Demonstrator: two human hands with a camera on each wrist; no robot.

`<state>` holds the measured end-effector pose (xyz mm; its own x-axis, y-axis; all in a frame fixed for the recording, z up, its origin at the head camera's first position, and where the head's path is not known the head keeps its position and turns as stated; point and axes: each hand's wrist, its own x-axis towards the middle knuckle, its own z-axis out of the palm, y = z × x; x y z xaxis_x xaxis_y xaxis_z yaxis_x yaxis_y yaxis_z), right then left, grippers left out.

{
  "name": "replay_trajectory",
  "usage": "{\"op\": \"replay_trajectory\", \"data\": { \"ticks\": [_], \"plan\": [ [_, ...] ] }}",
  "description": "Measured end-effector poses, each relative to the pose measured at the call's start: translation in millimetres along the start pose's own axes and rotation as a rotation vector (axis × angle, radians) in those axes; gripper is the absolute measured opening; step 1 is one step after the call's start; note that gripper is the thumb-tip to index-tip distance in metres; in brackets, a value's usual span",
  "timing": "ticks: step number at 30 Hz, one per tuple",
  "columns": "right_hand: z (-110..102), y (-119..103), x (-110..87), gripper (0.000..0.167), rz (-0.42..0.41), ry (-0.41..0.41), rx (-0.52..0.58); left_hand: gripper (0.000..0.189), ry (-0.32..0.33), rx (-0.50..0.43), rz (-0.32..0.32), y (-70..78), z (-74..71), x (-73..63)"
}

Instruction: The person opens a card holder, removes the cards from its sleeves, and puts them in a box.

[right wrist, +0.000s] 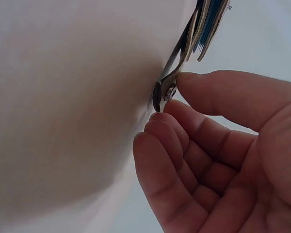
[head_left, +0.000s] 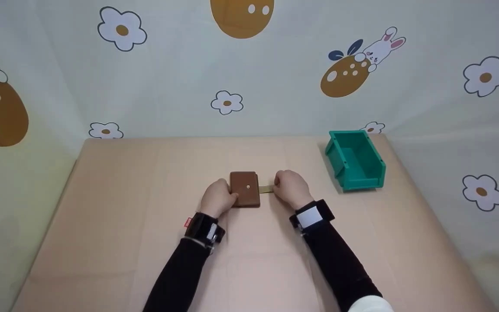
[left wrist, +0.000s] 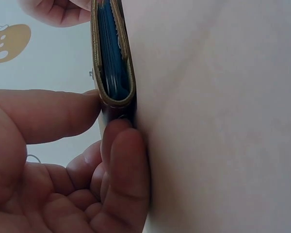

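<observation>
A brown wallet (head_left: 241,195) lies on the table, with a metal snap stud on its upper face. My left hand (head_left: 218,198) pinches its left side, thumb on top and fingers at the lower edge. In the left wrist view, the folded wallet (left wrist: 98,53) shows blue layered sleeves between its covers. From its right side a narrow strap (head_left: 266,189) extends to my right hand (head_left: 293,188). Thumb and forefinger grip the strap near its end in the right wrist view, where a metal snap (right wrist: 170,92) shows on the strap (right wrist: 177,70).
A green plastic bin (head_left: 355,162) stands at the table's back right, beyond my right hand. Pale beige covering spreads over the table (head_left: 145,216). Behind and at both sides hangs a white curtain (head_left: 167,86) printed with flowers and rabbits.
</observation>
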<state>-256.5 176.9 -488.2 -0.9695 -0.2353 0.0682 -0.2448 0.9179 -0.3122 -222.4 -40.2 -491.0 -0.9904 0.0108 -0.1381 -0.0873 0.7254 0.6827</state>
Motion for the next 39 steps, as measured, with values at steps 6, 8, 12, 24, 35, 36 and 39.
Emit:
{"op": "replay_trajectory", "data": {
  "ticks": [6,8,12,24,35,36,39],
  "plan": [
    [0.2,-0.9,1.5,0.017,-0.006,-0.001,-0.004,0.019,-0.001,0.001,-0.003,-0.4,0.4,0.6],
    [0.6,-1.0,2.3,0.016,-0.008,-0.003,-0.009,0.019,-0.001,0.005,0.003,-0.5,0.0,0.5],
    [0.8,-1.3,4.0,0.016,-0.004,-0.013,-0.013,0.019,0.0,0.008,0.011,-1.0,-0.9,0.3],
    [1.4,-1.7,6.1,0.014,-0.006,-0.026,-0.031,0.02,0.01,0.024,0.001,0.6,-2.9,0.6],
    [-2.2,-4.3,6.4,0.018,0.001,-0.038,-0.049,0.017,0.115,0.255,0.28,26.4,7.5,-2.6],
    [-2.5,-4.1,6.6,0.018,-0.001,-0.037,-0.049,0.017,0.094,0.266,0.304,29.2,9.1,-3.3],
    [-3.3,-3.4,7.2,0.019,-0.011,-0.036,-0.048,0.019,0.051,0.302,0.344,34.9,15.7,-2.6]
  ]
}}
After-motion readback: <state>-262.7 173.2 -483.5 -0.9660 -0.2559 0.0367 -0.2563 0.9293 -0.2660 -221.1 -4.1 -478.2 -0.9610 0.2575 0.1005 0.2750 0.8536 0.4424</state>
